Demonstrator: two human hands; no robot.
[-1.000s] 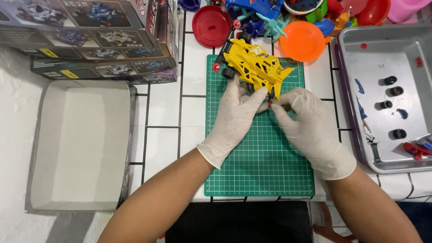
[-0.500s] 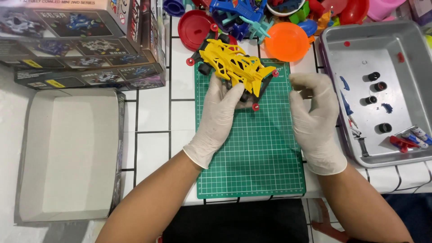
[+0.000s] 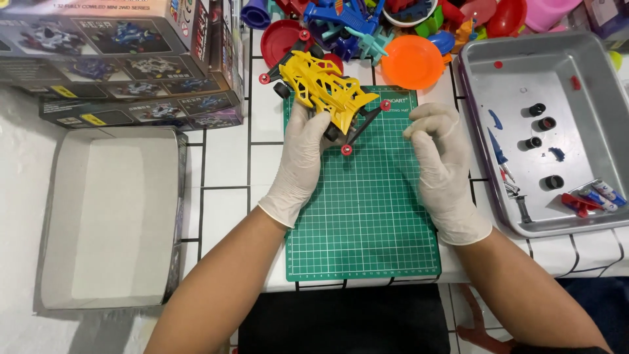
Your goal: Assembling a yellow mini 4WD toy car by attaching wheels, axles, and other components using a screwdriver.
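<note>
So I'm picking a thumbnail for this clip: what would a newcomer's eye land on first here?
First the yellow toy car, held in the gloved left hand at the top of the green cutting mat. The gloved right hand is beside it over the mat's right edge, fingertips pinched. Next, the bright heap of plastic toys along the top and the metal tray on the right.

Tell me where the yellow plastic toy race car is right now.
In the head view, the yellow plastic toy race car sits upper centre, held by the gloved left hand over the top-left corner of the green cutting mat, just below the red plastic dish.
</note>
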